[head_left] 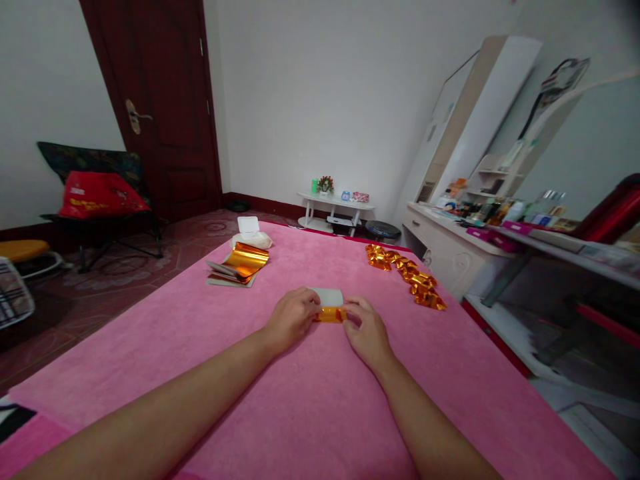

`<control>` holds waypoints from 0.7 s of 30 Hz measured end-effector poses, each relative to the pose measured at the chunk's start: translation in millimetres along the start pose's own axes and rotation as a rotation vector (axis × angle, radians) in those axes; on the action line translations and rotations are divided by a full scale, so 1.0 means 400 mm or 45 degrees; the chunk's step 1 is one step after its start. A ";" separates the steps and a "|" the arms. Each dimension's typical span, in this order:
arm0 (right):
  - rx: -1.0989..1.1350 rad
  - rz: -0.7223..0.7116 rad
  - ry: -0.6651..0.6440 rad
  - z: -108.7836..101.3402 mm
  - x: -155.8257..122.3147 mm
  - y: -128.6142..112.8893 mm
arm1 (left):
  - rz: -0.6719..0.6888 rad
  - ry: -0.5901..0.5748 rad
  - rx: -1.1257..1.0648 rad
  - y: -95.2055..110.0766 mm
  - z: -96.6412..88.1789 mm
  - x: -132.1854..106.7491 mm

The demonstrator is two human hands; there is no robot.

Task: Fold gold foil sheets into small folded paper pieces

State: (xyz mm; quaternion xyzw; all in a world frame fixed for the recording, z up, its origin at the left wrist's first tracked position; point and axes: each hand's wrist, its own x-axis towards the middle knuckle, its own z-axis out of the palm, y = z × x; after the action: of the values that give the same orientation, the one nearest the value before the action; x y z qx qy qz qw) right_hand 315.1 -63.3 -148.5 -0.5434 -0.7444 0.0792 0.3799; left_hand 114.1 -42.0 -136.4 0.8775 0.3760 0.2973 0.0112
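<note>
Both of my hands meet over the middle of the pink cloth. My left hand and my right hand pinch the two ends of a small sheet of gold foil paper, whose white back folds up behind my fingers. A stack of flat gold sheets lies to the far left. A row of several folded gold pieces runs along the far right of the cloth.
A white wipes packet sits behind the stack. A dressing table crowded with bottles stands at the right, a dark chair with a red bag at the left, a low white shelf by the far wall.
</note>
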 end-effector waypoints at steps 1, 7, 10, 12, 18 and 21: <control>-0.043 0.008 -0.038 -0.002 -0.001 -0.003 | 0.045 -0.059 0.034 0.007 -0.005 -0.002; -0.139 0.028 -0.132 -0.002 -0.004 -0.001 | 0.008 -0.131 0.067 0.017 0.000 -0.007; -0.116 0.031 -0.125 0.001 -0.001 0.004 | -0.032 -0.118 0.045 0.013 0.007 -0.005; -0.082 0.043 -0.116 0.003 0.000 0.004 | -0.025 -0.100 0.010 0.009 0.006 -0.003; 0.304 -0.001 0.081 -0.013 0.000 -0.023 | -0.142 0.231 -0.497 0.005 -0.013 0.003; 0.515 0.008 0.202 -0.020 -0.005 -0.041 | -0.428 0.396 -1.052 0.012 -0.024 0.015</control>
State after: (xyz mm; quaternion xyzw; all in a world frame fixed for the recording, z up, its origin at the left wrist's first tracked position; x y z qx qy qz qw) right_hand 308.5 -73.9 -135.1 -0.4629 -0.6795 0.1850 0.5383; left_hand 115.4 -43.6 -124.3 0.6715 0.3604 0.5441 0.3508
